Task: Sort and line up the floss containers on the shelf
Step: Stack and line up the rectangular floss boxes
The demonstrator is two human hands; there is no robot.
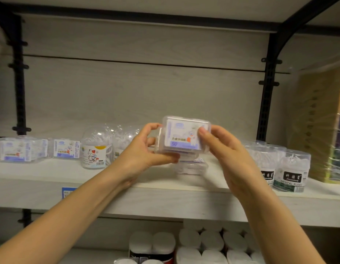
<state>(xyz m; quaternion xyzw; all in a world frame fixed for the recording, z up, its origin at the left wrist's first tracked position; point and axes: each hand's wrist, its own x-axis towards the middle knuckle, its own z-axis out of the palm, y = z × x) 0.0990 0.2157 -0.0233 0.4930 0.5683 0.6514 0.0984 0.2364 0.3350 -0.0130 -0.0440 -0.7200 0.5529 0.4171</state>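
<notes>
Both hands hold a clear flat floss box (184, 137) with a white and purple label, lifted above the middle of the shelf (165, 199). My left hand (144, 149) grips its left side and underside. My right hand (224, 151) pinches its right edge, thumb on the label. Below it another flat floss box (192, 166) lies on the shelf. More flat boxes (66, 148) stand at the left, beside a round tub with a cat label (94, 151). Round tubs with dark green labels (290, 172) stand at the right.
A tall clear pack with yellow contents (321, 126) stands at the shelf's far right. Black brackets (266, 103) run up the back wall. White rolls and canisters (199, 244) fill the lower shelf. A blue price tag (67, 192) sits on the shelf edge.
</notes>
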